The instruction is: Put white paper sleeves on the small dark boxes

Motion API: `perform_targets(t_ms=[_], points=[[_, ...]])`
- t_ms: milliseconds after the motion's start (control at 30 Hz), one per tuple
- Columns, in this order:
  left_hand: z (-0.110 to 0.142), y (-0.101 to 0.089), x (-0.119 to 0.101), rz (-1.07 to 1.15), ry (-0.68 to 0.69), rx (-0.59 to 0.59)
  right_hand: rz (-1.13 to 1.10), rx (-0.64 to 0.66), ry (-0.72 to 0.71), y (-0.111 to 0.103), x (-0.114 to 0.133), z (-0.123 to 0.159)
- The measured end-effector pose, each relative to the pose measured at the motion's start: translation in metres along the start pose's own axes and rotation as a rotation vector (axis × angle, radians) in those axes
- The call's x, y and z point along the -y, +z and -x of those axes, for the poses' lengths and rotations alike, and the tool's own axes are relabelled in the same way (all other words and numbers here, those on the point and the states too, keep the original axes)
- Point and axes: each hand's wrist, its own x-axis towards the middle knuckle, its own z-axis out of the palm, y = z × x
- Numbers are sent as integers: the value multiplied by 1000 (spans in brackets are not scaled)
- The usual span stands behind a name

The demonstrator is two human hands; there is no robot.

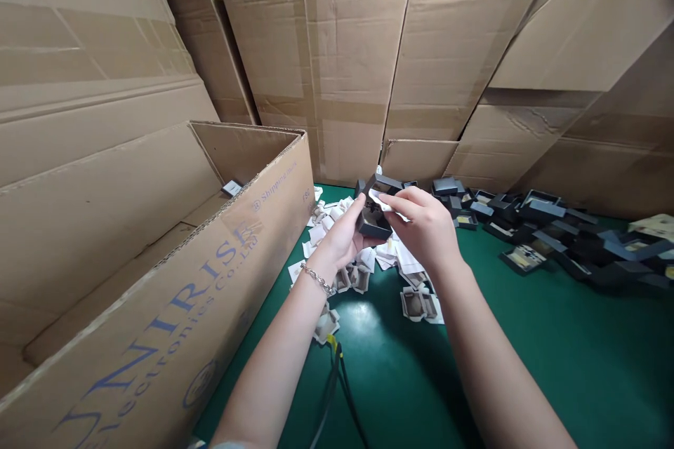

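A small black box (375,224) stands tilted in my left hand (343,237), whose fingers are wrapped around its side; a chain bracelet circles that wrist. My right hand (425,224) pinches a white paper piece (380,200) at the mouth of the box. What else lies inside the box is too dark to make out. Below both hands lie several white and grey folded card inserts (356,278), with another insert (421,304) closer to my right forearm.
A large open cardboard carton (173,295) with blue lettering stands on the left. Many black boxes (558,224) are heaped at the right on the green table (505,344). Stacked cartons (347,49) wall off the back. A dark cable (337,379) runs along the front.
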Motion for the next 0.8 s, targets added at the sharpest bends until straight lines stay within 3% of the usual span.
perform_targets(t_ms=[100,200,533,800], points=[[1,3,0,5,15,22,169,40,-20,3,1,2],[0,5,-1,-12,21,20,185,90,22,3,3,3],[-6,-1,6,-60,86,54,212,443,308,-4,13,-4],[-6,-5,7,-31,125,105,176,511,344,-4,16,-3]])
